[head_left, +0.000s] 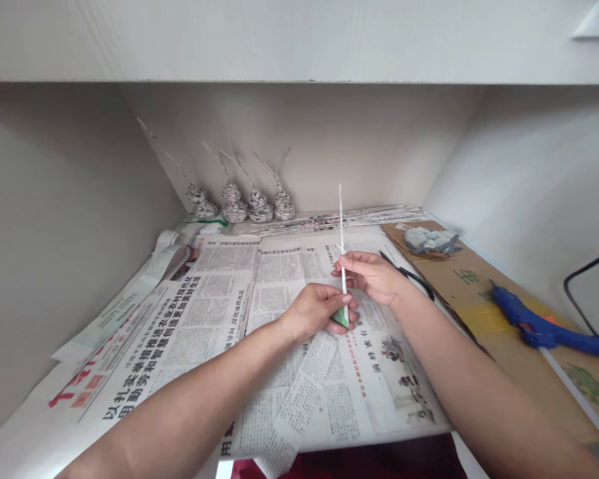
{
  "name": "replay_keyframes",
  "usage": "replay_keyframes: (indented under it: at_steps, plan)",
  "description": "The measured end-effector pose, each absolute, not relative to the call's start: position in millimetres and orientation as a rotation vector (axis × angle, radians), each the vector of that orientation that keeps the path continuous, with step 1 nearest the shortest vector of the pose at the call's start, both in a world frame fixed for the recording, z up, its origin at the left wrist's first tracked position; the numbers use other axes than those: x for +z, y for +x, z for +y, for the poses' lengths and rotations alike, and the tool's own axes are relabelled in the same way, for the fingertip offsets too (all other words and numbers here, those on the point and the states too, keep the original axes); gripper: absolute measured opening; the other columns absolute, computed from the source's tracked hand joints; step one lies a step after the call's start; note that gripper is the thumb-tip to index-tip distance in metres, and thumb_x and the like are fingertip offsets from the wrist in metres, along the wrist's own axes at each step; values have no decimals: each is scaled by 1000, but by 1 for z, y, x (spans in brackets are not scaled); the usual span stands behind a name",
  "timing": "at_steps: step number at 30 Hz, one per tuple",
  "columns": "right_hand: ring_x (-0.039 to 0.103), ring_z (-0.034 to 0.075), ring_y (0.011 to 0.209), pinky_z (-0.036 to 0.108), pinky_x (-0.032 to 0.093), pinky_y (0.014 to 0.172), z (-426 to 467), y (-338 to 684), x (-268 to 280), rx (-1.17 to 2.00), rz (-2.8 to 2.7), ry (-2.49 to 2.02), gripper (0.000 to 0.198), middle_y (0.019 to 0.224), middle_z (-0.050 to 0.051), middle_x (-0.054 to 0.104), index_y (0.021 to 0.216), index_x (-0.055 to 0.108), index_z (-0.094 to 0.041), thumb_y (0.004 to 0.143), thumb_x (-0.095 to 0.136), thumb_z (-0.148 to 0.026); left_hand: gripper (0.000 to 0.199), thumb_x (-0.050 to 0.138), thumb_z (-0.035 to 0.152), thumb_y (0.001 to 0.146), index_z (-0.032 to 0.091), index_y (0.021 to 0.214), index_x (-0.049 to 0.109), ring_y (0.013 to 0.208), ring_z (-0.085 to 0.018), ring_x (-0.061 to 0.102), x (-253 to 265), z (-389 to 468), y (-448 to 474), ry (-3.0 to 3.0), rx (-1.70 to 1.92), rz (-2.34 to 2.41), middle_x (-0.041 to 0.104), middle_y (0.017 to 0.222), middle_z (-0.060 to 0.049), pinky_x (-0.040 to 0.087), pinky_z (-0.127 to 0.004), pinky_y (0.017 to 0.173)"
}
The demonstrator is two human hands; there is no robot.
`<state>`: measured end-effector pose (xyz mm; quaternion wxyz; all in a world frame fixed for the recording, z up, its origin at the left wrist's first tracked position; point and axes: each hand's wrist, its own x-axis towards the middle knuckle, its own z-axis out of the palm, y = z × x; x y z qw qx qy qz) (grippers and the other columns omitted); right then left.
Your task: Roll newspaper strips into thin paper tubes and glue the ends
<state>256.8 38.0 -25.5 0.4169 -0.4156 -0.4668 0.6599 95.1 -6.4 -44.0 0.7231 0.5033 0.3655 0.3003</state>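
Note:
A thin rolled paper tube (341, 216) stands nearly upright between my hands over the spread newspaper (219, 286). My left hand (312, 309) pinches its lower end between thumb and fingers, where a small green patch shows. Higher on the tube, my right hand (372, 274) grips it with thumb and fingertips. A printed paper strip (302, 399) trails from below my left hand to the front table edge. Its join with the tube is hidden by the left fingers.
Several woven paper gourd shapes (260, 207) stand at the back left, beside a row of thin paper rods (329, 219). Cardboard (459, 286) on the right bears a blue glue gun (544, 324) and a crumpled wad (429, 239). Dark-handled scissors (416, 276) lie partly behind my right hand.

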Motion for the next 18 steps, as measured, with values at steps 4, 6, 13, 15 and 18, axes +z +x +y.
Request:
replay_keyframes:
  at_steps: [4, 6, 13, 15, 18]
  plan:
    - [61, 15, 72, 26, 47, 58, 37, 257, -25, 1714, -1256, -1031, 27, 88, 8, 68, 84, 71, -16, 71, 71, -40, 26, 57, 34, 82, 9, 86, 65, 64, -14, 65, -42, -7, 94, 1110, 664, 817, 66, 75, -9, 54, -27, 57]
    - [60, 13, 68, 25, 46, 58, 38, 256, -25, 1673, -1236, -1053, 24, 82, 6, 68, 78, 70, -16, 68, 75, -38, 27, 57, 34, 82, 9, 85, 65, 64, -15, 65, -41, -7, 95, 1111, 636, 812, 66, 75, -9, 54, -27, 57]
    - [60, 14, 69, 25, 46, 57, 37, 259, -23, 1709, -1306, -1005, 30, 87, 7, 67, 83, 70, -17, 75, 67, -45, 28, 58, 35, 81, 9, 85, 65, 65, -15, 65, -37, -9, 95, 1102, 651, 814, 66, 73, -8, 54, -29, 60]
    - [58, 12, 63, 25, 45, 55, 37, 259, -25, 1713, -1339, -1021, 27, 85, 6, 67, 82, 69, -16, 73, 69, -42, 28, 59, 36, 80, 9, 86, 65, 65, -15, 65, -36, -9, 95, 1098, 649, 807, 66, 73, -8, 54, -29, 60]
    - [58, 12, 65, 23, 44, 56, 37, 258, -26, 1653, -1277, -1041, 23, 78, 4, 66, 72, 67, -16, 69, 73, -38, 28, 60, 37, 79, 10, 86, 65, 66, -15, 65, -38, -9, 95, 1112, 623, 791, 66, 75, -8, 54, -29, 60]
